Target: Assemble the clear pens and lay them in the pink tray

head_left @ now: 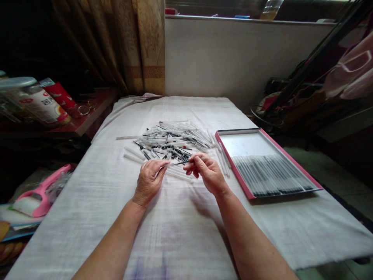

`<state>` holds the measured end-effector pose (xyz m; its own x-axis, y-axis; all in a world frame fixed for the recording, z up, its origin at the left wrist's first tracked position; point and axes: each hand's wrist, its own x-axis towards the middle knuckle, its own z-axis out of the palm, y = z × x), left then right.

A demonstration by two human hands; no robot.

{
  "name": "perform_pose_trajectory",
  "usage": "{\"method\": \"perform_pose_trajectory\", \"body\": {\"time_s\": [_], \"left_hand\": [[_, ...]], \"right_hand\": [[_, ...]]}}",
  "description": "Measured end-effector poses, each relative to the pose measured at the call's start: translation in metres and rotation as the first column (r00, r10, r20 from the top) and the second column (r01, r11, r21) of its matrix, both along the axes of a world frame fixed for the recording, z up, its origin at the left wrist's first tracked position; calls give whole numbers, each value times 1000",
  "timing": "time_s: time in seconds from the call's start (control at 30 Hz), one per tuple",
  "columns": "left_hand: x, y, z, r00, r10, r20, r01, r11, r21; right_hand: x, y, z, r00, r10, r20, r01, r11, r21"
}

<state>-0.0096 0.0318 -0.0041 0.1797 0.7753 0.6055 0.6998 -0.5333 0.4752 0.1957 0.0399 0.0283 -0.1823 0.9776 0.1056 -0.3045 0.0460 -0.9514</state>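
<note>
My left hand (150, 179) is closed in a pinch in front of a pile of pen parts, with a small pale, see-through end showing at its fingertips. My right hand (206, 171) pinches a thin black pen refill (181, 163), which points left toward the left fingertips. Whether the refill touches the pale piece is hard to make out. Beyond the hands lies the loose pile of clear pen barrels (175, 136), thin dark refills and small black caps (175, 151). To the right, an open pink-edged box (237, 175) holds a row of clear pens (272, 175) with black ends.
A white cloth (175, 233) covers the table. On the left, a side table (87, 120) carries a plastic jar (35, 101), a red packet (61, 95) and glasses (84, 108). A pink-handled tape dispenser (43, 194) lies low left. A curtain (134, 42) hangs behind.
</note>
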Motion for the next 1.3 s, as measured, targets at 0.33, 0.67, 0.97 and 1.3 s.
{"method": "perform_pose_trajectory", "body": {"time_s": [0.33,0.67,0.97,1.3], "left_hand": [[2,-4,5,997,-22,-77,21,1000,-7],[-16,5,5,961,239,138,-256,958,129],[-19,4,9,948,318,-1,-309,921,240],[-19,9,-1,938,339,-71,-311,915,257]], "right_hand": [[-12,-1,-10,983,106,151,-112,993,29],[-13,9,-12,523,-297,799,-68,920,386],[-60,34,10,-57,-230,972,-330,923,199],[-84,43,17,-104,-127,986,-320,943,88]]}}
